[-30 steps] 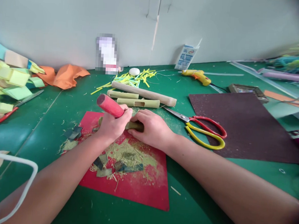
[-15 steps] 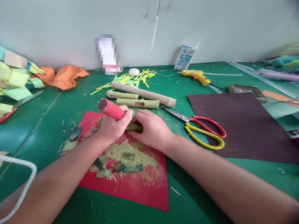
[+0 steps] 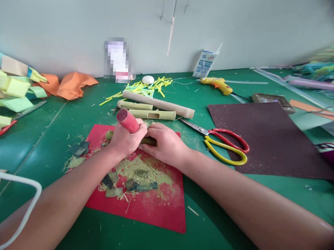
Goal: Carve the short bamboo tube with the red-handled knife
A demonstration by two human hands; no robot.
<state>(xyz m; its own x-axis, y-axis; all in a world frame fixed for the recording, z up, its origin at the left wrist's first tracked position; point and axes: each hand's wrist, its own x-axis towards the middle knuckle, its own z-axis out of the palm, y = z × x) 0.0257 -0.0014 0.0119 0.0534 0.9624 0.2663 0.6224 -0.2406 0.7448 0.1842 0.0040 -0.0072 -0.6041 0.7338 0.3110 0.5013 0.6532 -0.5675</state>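
My left hand (image 3: 128,138) is wrapped round a thick red handle (image 3: 127,120), which leans up and to the left; the tool's working end is hidden behind my fingers. My right hand (image 3: 164,143) is closed on a short bamboo piece (image 3: 149,140), whose other end shows just left of my left hand. Both hands are close together over a red sheet (image 3: 162,218) strewn with sawdust (image 3: 145,168), fibres and dark scraps (image 3: 147,186). Just beyond lie a bamboo tube with a cut slot (image 3: 167,115), another bamboo piece (image 3: 137,106) and a longer pale stick (image 3: 159,103).
Red-and-yellow-handled scissors (image 3: 224,143) lie right of my hands, partly on a dark brown sheet (image 3: 267,141). Farther back are a yellow glue gun (image 3: 218,85), a drink carton (image 3: 206,63), a white egg-shaped object (image 3: 147,80) and yellow-green strips (image 3: 141,89). Folded papers (image 3: 14,87) lie left.
The red handle has swung more upright and slightly right, turning with my left hand. My right hand still grips the bamboo piece. The whole view has shifted slightly.
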